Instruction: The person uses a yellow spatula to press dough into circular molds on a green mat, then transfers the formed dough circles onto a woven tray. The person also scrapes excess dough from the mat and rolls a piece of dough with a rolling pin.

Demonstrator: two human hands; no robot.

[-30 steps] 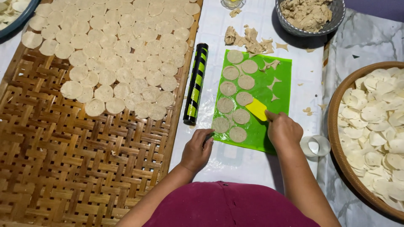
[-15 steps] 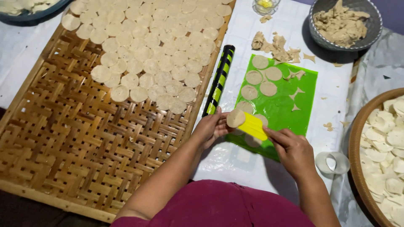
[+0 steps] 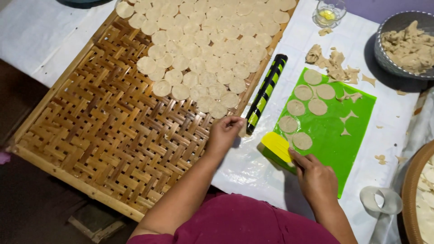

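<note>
My left hand [image 3: 224, 133] hovers over the right edge of a woven bamboo tray [image 3: 104, 131], pinching a thin round dough disc [image 3: 242, 127] edge-on. Many dough discs [image 3: 212, 49] lie in rows on the tray's far half. My right hand [image 3: 316, 178] holds a yellow scraper [image 3: 276, 146] at the near left corner of a green mat [image 3: 332, 135]. Several cut dough discs [image 3: 303, 92] still lie on the mat, with small scraps between them.
A black and green rolling pin [image 3: 266, 91] lies between tray and mat. Dough scraps [image 3: 332, 63] sit beyond the mat, beside a grey bowl of dough [image 3: 404, 45] and a small glass [image 3: 328, 14]. A round cutter ring [image 3: 382, 201] and a second basket [image 3: 418, 194] are at right.
My left hand took a disc off the scraper and carried it left to the tray's edge. My right hand stayed at the mat's near corner with the scraper. The view shifted.
</note>
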